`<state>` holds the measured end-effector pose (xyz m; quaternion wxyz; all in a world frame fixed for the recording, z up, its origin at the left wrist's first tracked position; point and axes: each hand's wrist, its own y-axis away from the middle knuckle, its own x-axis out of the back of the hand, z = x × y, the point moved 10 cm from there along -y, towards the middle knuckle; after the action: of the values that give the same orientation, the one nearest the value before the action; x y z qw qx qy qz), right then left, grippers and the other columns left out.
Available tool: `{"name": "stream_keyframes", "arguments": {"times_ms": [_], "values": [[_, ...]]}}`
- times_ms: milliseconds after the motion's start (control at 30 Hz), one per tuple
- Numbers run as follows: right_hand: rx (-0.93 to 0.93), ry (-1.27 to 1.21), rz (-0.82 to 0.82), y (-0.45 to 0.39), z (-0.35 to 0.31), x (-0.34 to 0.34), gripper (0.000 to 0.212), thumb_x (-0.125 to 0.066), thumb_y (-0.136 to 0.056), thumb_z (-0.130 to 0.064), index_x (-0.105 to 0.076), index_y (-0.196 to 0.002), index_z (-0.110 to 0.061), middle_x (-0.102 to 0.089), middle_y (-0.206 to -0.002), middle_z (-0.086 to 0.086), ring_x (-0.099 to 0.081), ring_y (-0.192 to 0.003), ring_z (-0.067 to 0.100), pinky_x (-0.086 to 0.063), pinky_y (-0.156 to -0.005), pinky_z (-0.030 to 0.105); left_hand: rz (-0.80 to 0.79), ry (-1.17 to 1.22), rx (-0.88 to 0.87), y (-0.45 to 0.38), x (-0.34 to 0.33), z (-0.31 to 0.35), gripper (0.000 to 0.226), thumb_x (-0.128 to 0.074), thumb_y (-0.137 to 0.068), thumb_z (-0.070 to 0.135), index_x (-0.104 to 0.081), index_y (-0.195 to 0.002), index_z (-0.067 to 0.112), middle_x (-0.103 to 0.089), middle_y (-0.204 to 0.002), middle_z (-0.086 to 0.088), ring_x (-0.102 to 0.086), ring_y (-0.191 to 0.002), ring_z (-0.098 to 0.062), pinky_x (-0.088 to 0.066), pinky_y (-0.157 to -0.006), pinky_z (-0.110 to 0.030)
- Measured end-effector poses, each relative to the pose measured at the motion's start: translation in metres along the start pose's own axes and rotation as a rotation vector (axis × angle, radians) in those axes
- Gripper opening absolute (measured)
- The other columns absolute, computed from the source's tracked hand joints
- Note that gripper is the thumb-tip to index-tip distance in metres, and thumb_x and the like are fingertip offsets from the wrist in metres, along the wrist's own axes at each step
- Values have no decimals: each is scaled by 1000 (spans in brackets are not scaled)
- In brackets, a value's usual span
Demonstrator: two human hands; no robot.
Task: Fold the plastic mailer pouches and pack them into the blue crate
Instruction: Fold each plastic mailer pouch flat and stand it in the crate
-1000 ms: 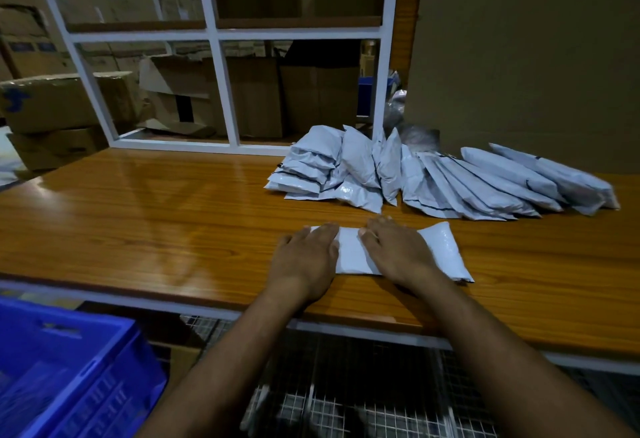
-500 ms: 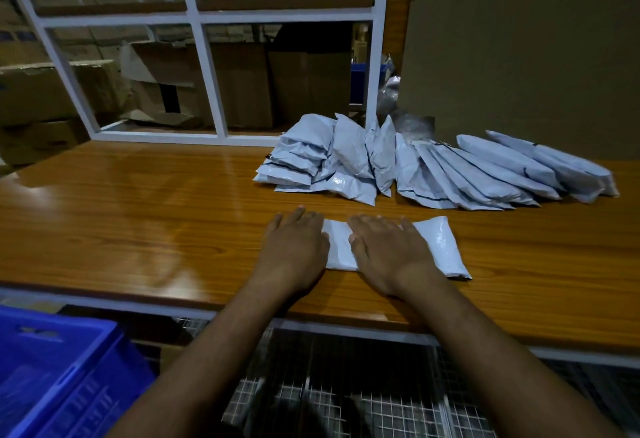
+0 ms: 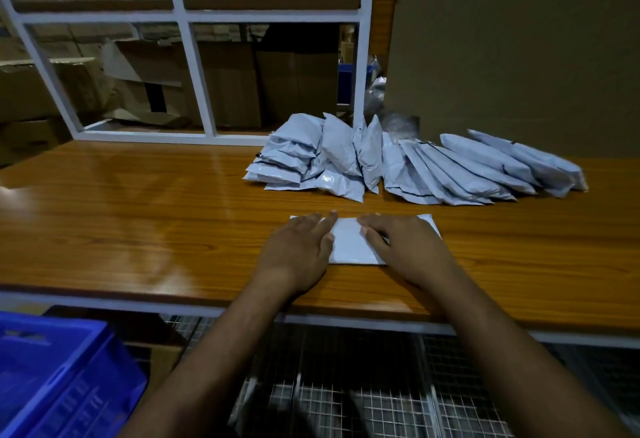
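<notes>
A white plastic mailer pouch (image 3: 349,241) lies flat on the wooden table (image 3: 138,222) near its front edge. My left hand (image 3: 298,250) presses palm-down on its left end. My right hand (image 3: 401,247) lies flat on its right part and covers most of that side. Neither hand grips it; the fingers are spread. Behind the pouch, a row of several filled white mailer pouches (image 3: 398,163) leans across the back of the table. The blue crate (image 3: 59,375) stands below the table at the lower left, only partly in view.
A white metal frame (image 3: 194,56) rises at the table's back edge with cardboard boxes (image 3: 225,87) behind it. A tall brown cardboard sheet (image 3: 519,49) stands at the back right. Wire mesh shelving (image 3: 346,385) lies under the table.
The pouch now shows shorter on the right, with my right hand covering its right part. Both hands stay flat on it. The view has shifted slightly.
</notes>
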<state>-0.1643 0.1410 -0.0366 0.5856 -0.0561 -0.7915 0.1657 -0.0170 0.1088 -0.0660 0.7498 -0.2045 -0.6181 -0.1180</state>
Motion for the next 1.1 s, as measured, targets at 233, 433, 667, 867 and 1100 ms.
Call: {"name": "stream_keyframes", "arguments": {"times_ms": [233,433,667,867,1100], "values": [[10,182,-112,4,-3,-17,49,-25,-107,-38,-36,-154,-29,-39,-158,-6,-32,-146,8,-14,-121,32,-18,-51,39,0,3,2,53,-20,-108,45,-21,-159,31,-28,-164,3,-24,-150,-17,-18,-123,-37],[-9,226,-210,2,0,-29,54,-19,-107,-39,-18,-159,-25,-22,-165,-4,-18,-151,11,-7,-124,36,151,26,48,-13,26,26,42,-32,-107,35,-53,-139,18,-57,-142,-6,-48,-131,-23,-36,-108,-39],[-76,54,-20,14,12,-4,50,-28,-108,-40,-42,-151,-20,-45,-154,3,-38,-143,16,-24,-116,30,20,10,6,-8,-1,26,53,-21,-108,46,-28,-158,28,-28,-164,5,-21,-151,-14,-18,-121,-34],[-152,44,-64,-11,32,7,47,-30,-108,-39,-48,-146,-18,-58,-141,10,-52,-130,27,-42,-99,35,9,-5,-25,5,-2,30,55,-21,-107,51,-25,-158,32,-25,-164,9,-19,-152,-14,-19,-121,-37],[-167,424,-303,-18,39,-35,60,-10,-105,-47,-12,-160,-20,-14,-167,-1,-13,-153,23,-14,-119,58,22,-14,21,5,2,34,54,-26,-106,46,-33,-155,25,-35,-160,5,-29,-146,-18,-24,-115,-37]]}}
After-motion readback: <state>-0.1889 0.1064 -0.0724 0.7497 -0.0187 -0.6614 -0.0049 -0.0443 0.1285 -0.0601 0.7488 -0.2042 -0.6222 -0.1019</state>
